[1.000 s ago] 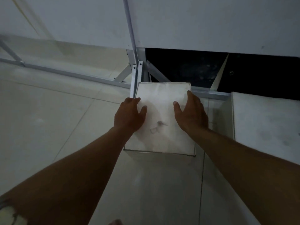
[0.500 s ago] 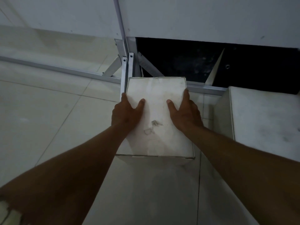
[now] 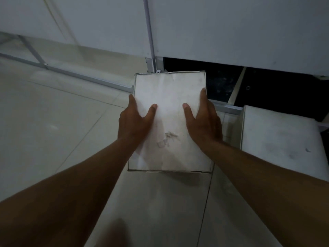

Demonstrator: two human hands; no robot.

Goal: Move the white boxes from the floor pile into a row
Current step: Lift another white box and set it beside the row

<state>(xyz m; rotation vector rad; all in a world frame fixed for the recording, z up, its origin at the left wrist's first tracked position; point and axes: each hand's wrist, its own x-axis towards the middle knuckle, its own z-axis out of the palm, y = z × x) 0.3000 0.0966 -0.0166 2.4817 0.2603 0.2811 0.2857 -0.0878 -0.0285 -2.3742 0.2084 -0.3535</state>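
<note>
A white box (image 3: 169,97) with a scuffed top and thin metal edging is in the centre of the view, above the tiled floor. My left hand (image 3: 134,122) grips its left side, thumb lying on the top face and fingers hidden down the side. My right hand (image 3: 204,120) grips the right side the same way. A second white box (image 3: 281,138) stands on the floor just to the right, a narrow gap away from the held box.
Straight ahead, white wall panels (image 3: 231,32) in a grey metal frame (image 3: 150,41) end above a dark opening (image 3: 222,84). A metal rail (image 3: 71,73) runs along the floor at the left. Pale floor tiles (image 3: 53,131) stretch to the left and toward me.
Both hands have slid back toward me along the box's sides. The box now looks larger and closer, and its far edge covers the foot of the metal frame.
</note>
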